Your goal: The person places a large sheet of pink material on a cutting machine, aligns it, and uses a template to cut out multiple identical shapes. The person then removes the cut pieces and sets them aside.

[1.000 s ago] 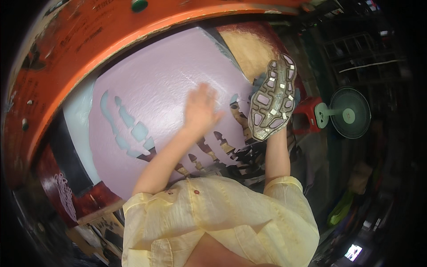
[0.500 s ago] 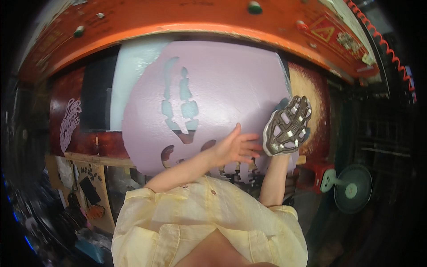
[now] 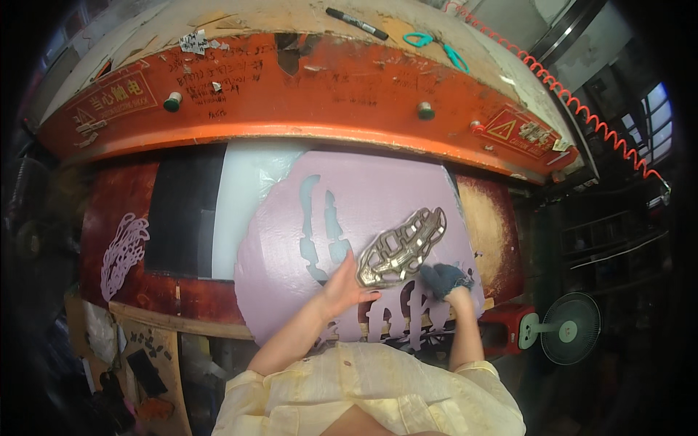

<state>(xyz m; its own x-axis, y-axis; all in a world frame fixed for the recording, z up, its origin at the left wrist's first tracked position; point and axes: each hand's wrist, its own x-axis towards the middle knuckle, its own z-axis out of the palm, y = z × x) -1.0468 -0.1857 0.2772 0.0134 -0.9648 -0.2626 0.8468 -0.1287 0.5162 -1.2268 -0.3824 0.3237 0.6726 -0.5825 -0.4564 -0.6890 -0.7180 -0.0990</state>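
A metal cutting die [image 3: 402,252], shoe-sole shaped with an open lattice of blades, lies tilted on a large pale purple sheet [image 3: 283,218]. My bare left hand [image 3: 342,288] is at the die's near left end, thumb and fingers spread on either side of that end. On its right side, close to the rim, is my right hand [image 3: 445,280] in a dark blue-grey glove, fingers loosely apart and pointing toward the die. Cut-out openings [image 3: 309,225] run through the sheet at the left, and more [image 3: 392,320] line its near edge.
An orange machine beam [image 3: 291,102] spans the far side; a black marker [image 3: 356,23] and teal-handled scissors [image 3: 438,51] lie on top. Purple scrap strips [image 3: 125,254] lie at the left on the dark red board [image 3: 203,299]. A fan [image 3: 568,330] stands at the right.
The die, raised in my gloved right hand before, now lies on the sheet further left. My left hand has moved to its near end. The view has tilted upward, showing more of the beam.
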